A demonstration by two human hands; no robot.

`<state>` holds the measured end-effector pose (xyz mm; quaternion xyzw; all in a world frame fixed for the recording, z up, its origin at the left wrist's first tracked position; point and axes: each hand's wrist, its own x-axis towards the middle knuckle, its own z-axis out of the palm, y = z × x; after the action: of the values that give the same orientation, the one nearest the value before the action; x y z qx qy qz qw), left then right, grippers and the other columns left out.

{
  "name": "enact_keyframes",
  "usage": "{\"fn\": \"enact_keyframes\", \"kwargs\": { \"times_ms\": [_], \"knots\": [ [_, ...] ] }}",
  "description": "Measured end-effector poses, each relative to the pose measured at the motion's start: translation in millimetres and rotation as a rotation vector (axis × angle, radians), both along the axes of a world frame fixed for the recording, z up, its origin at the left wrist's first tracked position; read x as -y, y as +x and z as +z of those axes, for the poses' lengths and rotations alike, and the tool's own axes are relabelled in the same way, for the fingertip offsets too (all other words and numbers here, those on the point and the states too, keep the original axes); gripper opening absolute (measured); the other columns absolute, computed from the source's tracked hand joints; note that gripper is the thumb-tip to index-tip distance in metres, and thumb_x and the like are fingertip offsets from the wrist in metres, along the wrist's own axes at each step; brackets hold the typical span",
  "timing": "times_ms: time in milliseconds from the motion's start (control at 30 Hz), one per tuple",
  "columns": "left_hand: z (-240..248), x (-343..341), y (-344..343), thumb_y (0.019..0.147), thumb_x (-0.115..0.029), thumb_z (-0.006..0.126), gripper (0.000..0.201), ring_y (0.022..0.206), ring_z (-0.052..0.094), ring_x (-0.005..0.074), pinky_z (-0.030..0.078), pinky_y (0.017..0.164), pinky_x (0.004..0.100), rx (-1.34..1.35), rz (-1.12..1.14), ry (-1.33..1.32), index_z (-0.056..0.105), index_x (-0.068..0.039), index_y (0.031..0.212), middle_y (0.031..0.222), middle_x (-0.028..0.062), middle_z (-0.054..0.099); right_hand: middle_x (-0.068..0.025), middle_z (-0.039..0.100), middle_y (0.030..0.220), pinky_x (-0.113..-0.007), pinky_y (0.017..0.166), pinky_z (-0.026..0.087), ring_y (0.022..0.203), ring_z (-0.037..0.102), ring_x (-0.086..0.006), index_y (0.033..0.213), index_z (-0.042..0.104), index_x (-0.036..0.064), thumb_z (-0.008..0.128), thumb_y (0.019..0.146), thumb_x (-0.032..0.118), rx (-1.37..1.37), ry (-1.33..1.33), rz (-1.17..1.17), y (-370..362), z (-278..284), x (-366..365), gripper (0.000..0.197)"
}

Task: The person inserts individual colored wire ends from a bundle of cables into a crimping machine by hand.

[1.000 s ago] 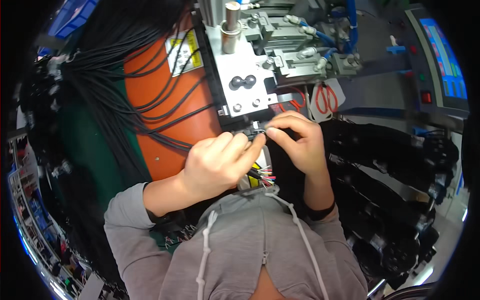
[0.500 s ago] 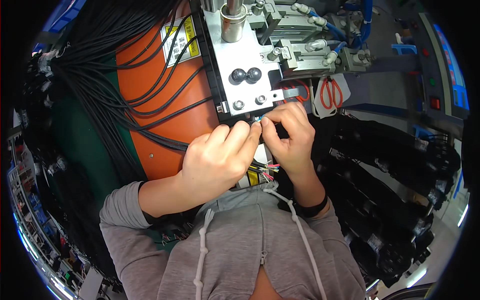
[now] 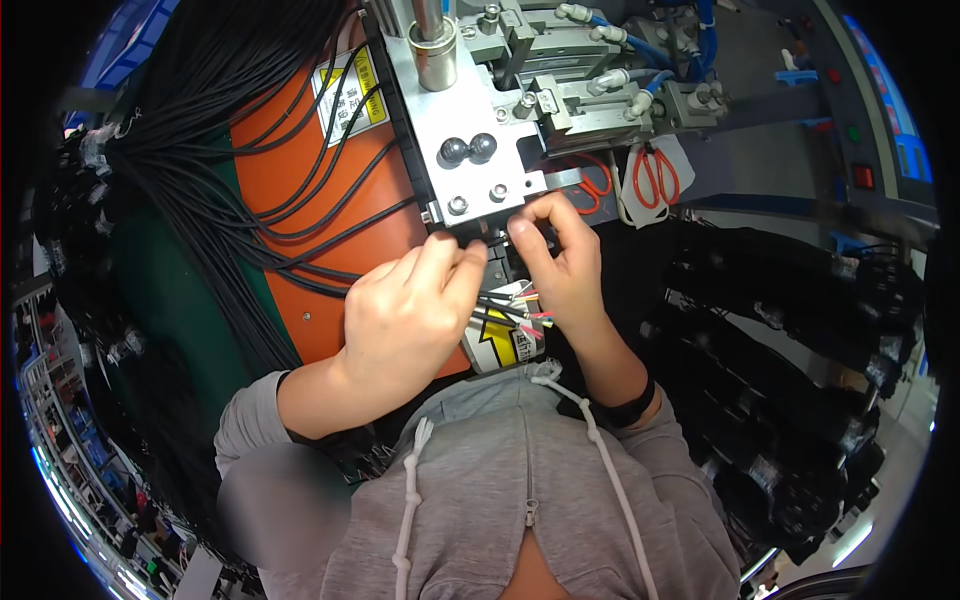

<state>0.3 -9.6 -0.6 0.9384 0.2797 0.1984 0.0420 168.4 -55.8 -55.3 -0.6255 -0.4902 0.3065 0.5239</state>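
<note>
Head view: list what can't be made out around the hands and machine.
Head view: what the left hand and right hand hold, if anything; hidden by the hands themselves.
Head view: underside of the metal plate; its top hides it.
Head view: the screen; cut off by the dark rim.

The bench (image 3: 325,335) has an orange top, with a green strip (image 3: 160,285) along its left. A loose fan of black cables (image 3: 290,262) lies across both, running from the left toward the metal fixture (image 3: 425,110) that stands at the orange part's right side. A white-and-yellow label (image 3: 372,108) is on the orange, partly under some cables, and a small screw (image 3: 306,316) sits nearer the person. At the near right is a white label with a yellow arrow (image 3: 490,340), bared wire ends (image 3: 540,320) just over it. Beyond the fixture, red-handled scissors (image 3: 642,180) rest on a white pad (image 3: 675,165).
</note>
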Motion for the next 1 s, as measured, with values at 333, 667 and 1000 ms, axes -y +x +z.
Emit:
{"fn": "enact_keyframes", "kwargs": {
  "times_ms": [333, 667, 1000],
  "knots": [
    [7.6, -6.6, -2.5, 0.076, -0.009, 0.069, 0.023, 0.068, 0.060, 0.0119, 0.046, 0.054, 0.0230, 0.079, -0.043, -0.021, 0.068, -0.003, 0.098, 0.089, 0.0033, 0.058, -0.0078, 0.063, 0.084, -0.031, 0.071, 0.047, 0.076, 0.059, -0.0184, 0.087, 0.061, 0.0003, 0.074, 0.076, -0.002, -0.079, 0.424, 0.505, 29.6, 12.4, 2.9, 0.017],
    [6.0, -6.0, 1.9, 0.073, -0.003, 0.076, 0.025, 0.062, 0.062, 0.0191, 0.047, 0.049, 0.0278, 0.420, -0.171, -0.117, 0.069, 0.003, 0.096, 0.080, 0.0091, 0.063, -0.0119, 0.064, 0.091, -0.032, 0.075, 0.048, 0.084, 0.061, -0.0216, 0.098, 0.063, -0.0016, 0.077, 0.076, 0.002, -0.524, 0.391, 0.173, 0.6, 29.5, 9.6, 0.027],
    [3.8, -8.7, 1.7, 0.071, -0.002, 0.077, 0.022, 0.058, 0.061, 0.0189, 0.045, 0.046, 0.0282, 0.447, -0.170, -0.042, 0.066, 0.002, 0.090, 0.075, 0.0089, 0.061, -0.0117, 0.064, 0.094, -0.031, 0.078, 0.048, 0.086, 0.062, -0.0207, 0.097, 0.064, -0.0030, 0.073, 0.080, 0.004, -0.362, 0.309, 0.077, -3.4, 41.8, 9.3, 0.020]
  ]
}}
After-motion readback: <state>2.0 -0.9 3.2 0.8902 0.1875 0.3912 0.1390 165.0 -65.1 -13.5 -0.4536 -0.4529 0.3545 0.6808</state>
